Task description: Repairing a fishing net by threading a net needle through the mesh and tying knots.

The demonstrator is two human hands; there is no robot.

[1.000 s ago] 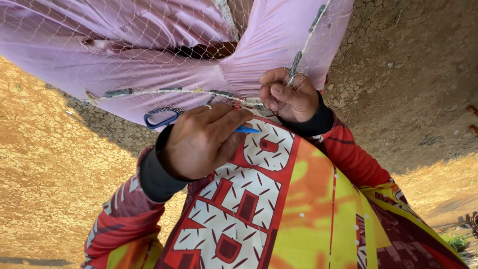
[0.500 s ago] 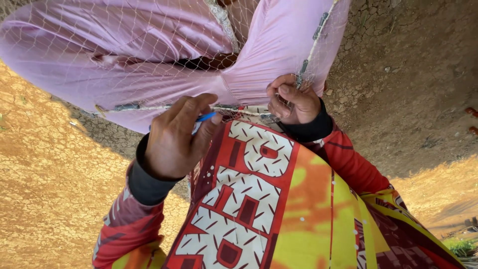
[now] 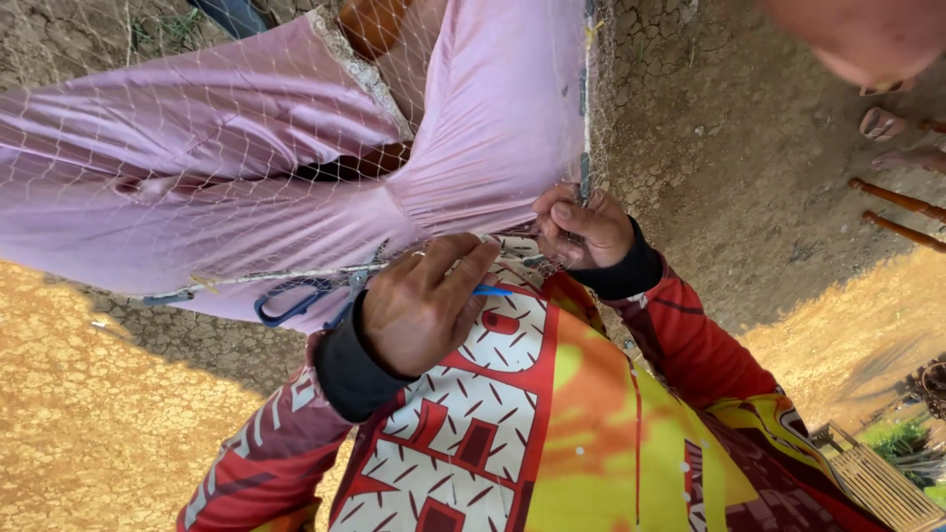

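Note:
A pale fishing net [image 3: 246,187] hangs in front of me, with a weighted edge rope [image 3: 246,278] running across it. My left hand [image 3: 419,315] is closed around a thin blue netting tool [image 3: 491,291] whose tip points toward the mesh. My right hand [image 3: 581,229] pinches the mesh at the net's corner, where a vertical rope [image 3: 587,108] meets the edge rope. The two hands are a short gap apart. Blue-handled scissors [image 3: 294,301] hang at the edge rope, just left of my left hand.
Behind the net sits another person in pink clothing [image 3: 473,128]. Someone's bare feet [image 3: 892,126] and wooden sticks [image 3: 902,202] lie at the right on cracked dry earth [image 3: 749,167]. A woven basket [image 3: 877,483] shows at the bottom right.
My left hand swung out to the left with the blue tool, then came back right toward my right hand. My right hand kept its pinch on the net.

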